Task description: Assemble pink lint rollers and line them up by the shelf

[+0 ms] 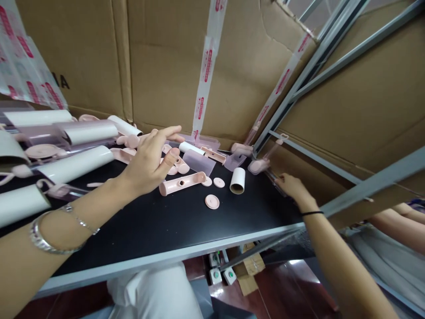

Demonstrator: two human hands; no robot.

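My left hand (pixel 151 161) hovers over the black table, fingers spread and nothing held. Below it lies a pink half-round plastic shell (pixel 182 183) with a hole in its middle. At the table's right end my right hand (pixel 294 189) has its fingers closed at a thin shiny rod, which seems to belong to a pink lint roller handle (pixel 259 166) with a hook; the fingertips are partly hidden. Between the hands stands a short white paper tube (pixel 237 180). Small pink discs (pixel 212 201) lie near it.
Several white paper rolls (pixel 75 164), pink parts and clear purple covers (pixel 199 162) crowd the left side and back. Cardboard (pixel 166 57) walls the back. A grey metal frame (pixel 341 173) rises at right, with another person's arm (pixel 398 226) beyond it.
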